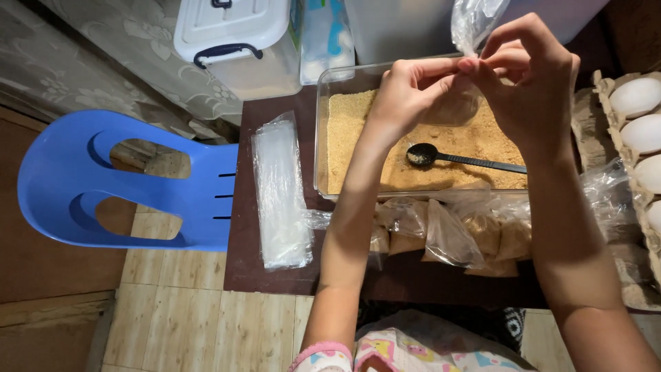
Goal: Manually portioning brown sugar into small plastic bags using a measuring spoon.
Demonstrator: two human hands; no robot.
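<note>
Clear plastic bag point(474, 24) stands upright, pinched by both hands.

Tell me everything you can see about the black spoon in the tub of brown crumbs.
The black spoon looks like matte plastic: a small round bowl on a long, thin, straight handle. It lies flat on the brown crumbs inside the clear tub, bowl pointing left and facing up, with a little of the crumbs in it. The handle runs right, passing under the right hand. Neither hand touches it.

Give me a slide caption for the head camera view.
Both hands pinch a small plastic bag above a tray of brown crumbs.
</note>
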